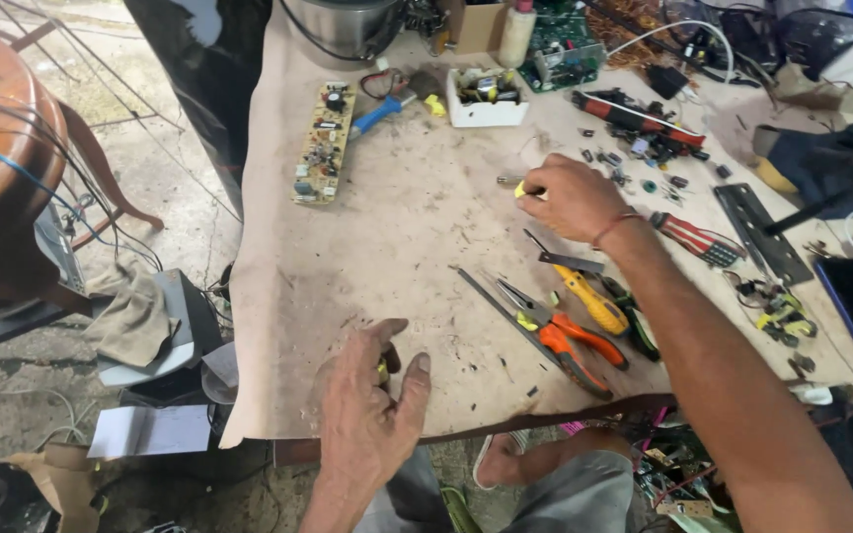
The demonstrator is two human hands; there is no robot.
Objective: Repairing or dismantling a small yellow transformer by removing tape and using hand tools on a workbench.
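The right hand (573, 197) lay curled on the workbench (397, 227), fingers closed around a small yellow-handled screwdriver (515, 184). The left hand (372, 395) hovered near the bench's front edge, fingers loosely pinched on a small dark part (387, 363).

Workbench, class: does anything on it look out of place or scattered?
Yes. Small loose parts lie strewn near the right hand, unsorted, though a white tray sits nearby. Bits of debris speckle the table cover.

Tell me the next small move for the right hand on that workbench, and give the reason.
Probably lift the yellow-handled tool clear of the bench. The right hand has closed around it with only the metal tip showing, while the left hand waits near the table edge, pinching something small and yellow.
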